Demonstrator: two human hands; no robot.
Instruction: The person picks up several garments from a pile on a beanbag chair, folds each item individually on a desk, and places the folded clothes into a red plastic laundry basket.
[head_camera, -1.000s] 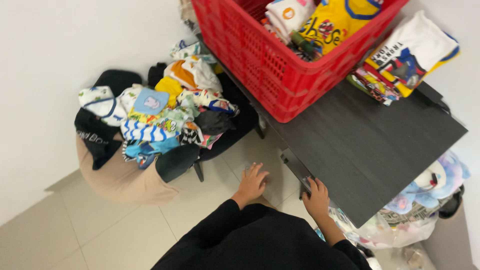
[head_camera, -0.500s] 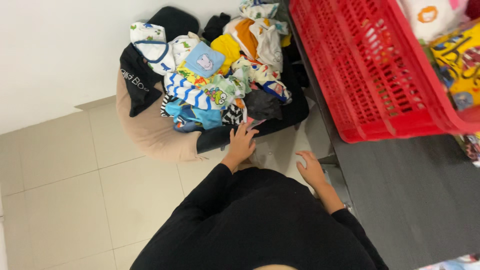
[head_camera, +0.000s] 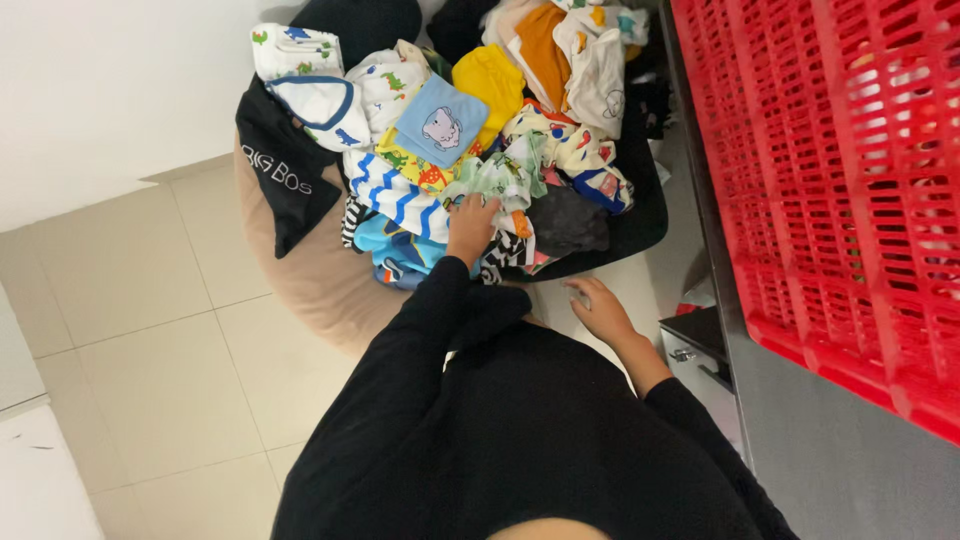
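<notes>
A heap of small colourful clothes (head_camera: 470, 120) lies on a black seat beside a tan beanbag (head_camera: 320, 280). My left hand (head_camera: 470, 226) reaches into the front of the heap and rests on a pale green printed garment (head_camera: 495, 180); whether its fingers grip the cloth I cannot tell. My right hand (head_camera: 600, 310) hovers with fingers spread above the floor, just below the seat's edge, holding nothing. Both arms wear black sleeves.
A red slotted plastic basket (head_camera: 830, 180) stands on a dark table (head_camera: 840, 470) at the right. A black garment with white lettering (head_camera: 280, 175) drapes over the beanbag. Beige floor tiles (head_camera: 150, 330) and a white wall (head_camera: 100, 80) fill the left.
I have leaned closer to the heap. My left hand moved from the seat's front edge up onto the clothes. My right hand left the table edge and now hangs open.
</notes>
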